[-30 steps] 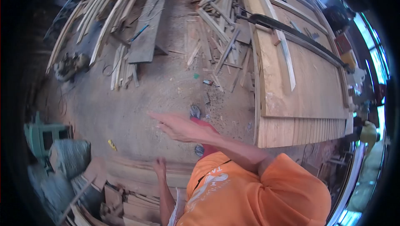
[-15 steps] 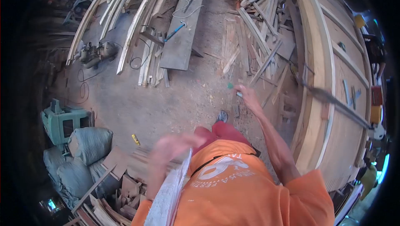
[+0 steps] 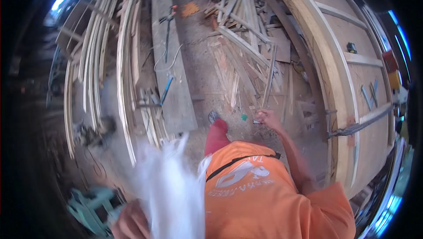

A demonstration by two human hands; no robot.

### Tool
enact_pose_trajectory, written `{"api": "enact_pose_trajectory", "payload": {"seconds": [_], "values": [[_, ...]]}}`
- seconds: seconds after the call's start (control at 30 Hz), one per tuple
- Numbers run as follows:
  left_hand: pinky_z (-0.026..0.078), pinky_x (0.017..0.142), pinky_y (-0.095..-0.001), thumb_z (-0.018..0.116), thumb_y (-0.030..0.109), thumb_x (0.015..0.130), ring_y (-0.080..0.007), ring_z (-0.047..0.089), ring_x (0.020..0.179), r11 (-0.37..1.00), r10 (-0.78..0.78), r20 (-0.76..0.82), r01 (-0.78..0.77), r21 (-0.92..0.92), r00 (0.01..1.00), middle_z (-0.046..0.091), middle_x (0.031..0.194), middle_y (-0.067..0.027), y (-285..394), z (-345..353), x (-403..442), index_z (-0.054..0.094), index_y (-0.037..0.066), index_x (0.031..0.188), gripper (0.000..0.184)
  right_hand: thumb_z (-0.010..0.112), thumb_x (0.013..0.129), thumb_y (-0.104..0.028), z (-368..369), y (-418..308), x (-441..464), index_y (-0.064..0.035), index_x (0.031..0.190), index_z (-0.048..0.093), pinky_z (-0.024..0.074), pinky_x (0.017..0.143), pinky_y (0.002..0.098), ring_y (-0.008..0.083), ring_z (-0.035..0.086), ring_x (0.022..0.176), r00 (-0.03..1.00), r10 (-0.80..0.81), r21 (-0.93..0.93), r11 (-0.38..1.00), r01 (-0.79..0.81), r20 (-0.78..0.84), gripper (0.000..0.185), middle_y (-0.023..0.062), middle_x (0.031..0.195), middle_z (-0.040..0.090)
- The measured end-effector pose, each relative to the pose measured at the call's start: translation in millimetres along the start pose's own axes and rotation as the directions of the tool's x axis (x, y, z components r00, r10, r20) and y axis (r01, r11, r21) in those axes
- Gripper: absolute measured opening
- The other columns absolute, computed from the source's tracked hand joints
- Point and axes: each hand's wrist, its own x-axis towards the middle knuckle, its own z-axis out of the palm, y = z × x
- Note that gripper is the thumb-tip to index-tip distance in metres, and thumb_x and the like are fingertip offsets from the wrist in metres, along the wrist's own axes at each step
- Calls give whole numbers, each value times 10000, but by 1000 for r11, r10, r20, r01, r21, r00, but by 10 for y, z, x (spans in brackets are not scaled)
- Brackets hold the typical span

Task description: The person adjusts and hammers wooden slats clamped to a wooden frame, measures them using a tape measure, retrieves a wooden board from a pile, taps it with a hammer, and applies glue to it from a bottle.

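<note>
My right hand (image 3: 268, 119) is in front of me with its fingers closed. A small pale piece (image 3: 257, 122) shows at the fingertips, too small to name. Just left of that hand, a small green scrap (image 3: 243, 117) appears to lie on the floor. A white sheet-like thing (image 3: 174, 190), heavily smeared by motion, fills the lower left beside my orange shirt (image 3: 255, 186). Brownish blurred skin of my left arm (image 3: 132, 221) shows at its edge. My left hand's fingers cannot be made out, so its hold on the white thing is unclear.
A long grey board (image 3: 176, 102) bears a blue-handled tool (image 3: 166, 90) and a clamp (image 3: 168, 18). Long wooden strips (image 3: 123, 71) stand left of it. Scrap timber (image 3: 246, 40) lies ahead. A large wooden frame (image 3: 343, 85) runs along the right; a green machine (image 3: 90, 206) is lower left.
My view has swung, with the floor shifting down and left. The white thing has come up and forward on my left. I have stepped closer to the board; my right hand stays closed.
</note>
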Motion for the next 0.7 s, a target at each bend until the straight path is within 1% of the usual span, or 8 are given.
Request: {"api": "enact_pose_trajectory", "payload": {"seconds": [0.13, 0.27, 0.3, 0.4, 0.47, 0.6, 0.67, 0.7], "values": [[505, 812, -414, 733, 262, 998, -245, 672, 962, 995, -59, 57, 63, -79, 997, 709, 1125, -146, 198, -1055, 272, 712, -69, 1209, 393, 583, 979, -155, -346, 437, 471, -3, 980, 764, 538, 646, 324, 143, 668, 694, 948, 56, -507, 834, -216, -313, 236, 62, 782, 726], [515, 768, -404, 737, 251, 1001, -243, 684, 916, 975, -73, 118, 95, -198, 990, 720, 1101, -155, 474, -2140, 686, 717, -68, 1202, 378, 572, 954, -157, -149, 334, 446, -13, 873, 757, 555, 640, 336, 177, 702, 695, 857, 336, 85, 940, -329, -392, 248, 63, 797, 741], [518, 757, -402, 738, 249, 1001, -243, 687, 904, 971, -72, 126, 99, -218, 989, 722, 1095, -157, 531, -2401, 783, 719, -68, 1201, 375, 572, 954, -157, -38, 293, 479, -13, 873, 757, 555, 640, 336, 177, 702, 695, 854, 349, 89, 935, -342, -387, 248, 63, 797, 741], [525, 725, -395, 741, 241, 1003, -241, 695, 870, 951, -82, 138, 119, -285, 987, 730, 1077, -163, 681, -3117, 1073, 723, -67, 1196, 364, 580, 940, -130, 32, 259, 731, -9, 845, 752, 567, 636, 335, 206, 727, 704, 894, 303, -337, 847, -411, -331, 231, 78, 817, 751], [530, 703, -390, 743, 236, 1005, -240, 701, 846, 951, -115, 143, 150, -269, 983, 735, 1065, -168, 701, -3553, 1266, 726, -66, 1193, 356, 594, 912, -126, 117, 455, 967, -19, 834, 761, 587, 640, 357, 212, 739, 703, 875, 377, 69, 925, -374, -304, 213, 105, 838, 764], [539, 660, -381, 747, 225, 1007, -238, 713, 800, 968, -152, 184, 184, -170, 971, 746, 1041, -177, 707, -4477, 1696, 731, -65, 1187, 342, 638, 944, -159, -93, 794, 1763, -16, 866, 779, 565, 575, 377, 185, 704, 608, 917, 341, 39, 940, -340, -207, 215, 105, 740, 750], [544, 638, -376, 749, 220, 1009, -237, 719, 777, 973, -157, 227, 189, -130, 961, 751, 1029, -181, 699, -4920, 1953, 734, -65, 1184, 334, 647, 936, -187, -353, 660, 2498, -27, 855, 781, 569, 592, 416, 208, 714, 622, 990, 137, -403, 905, -137, -29, 223, 110, 750, 759], [547, 627, -373, 750, 217, 1009, -236, 722, 766, 973, -157, 250, 193, -124, 955, 753, 1023, -183, 716, -5131, 2116, 736, -65, 1182, 331, 650, 945, -216, -541, 1005, 2983, -37, 862, 779, 571, 608, 436, 224, 719, 629, 978, 66, -813, 569, 127, 199, 236, 116, 755, 758]]}}
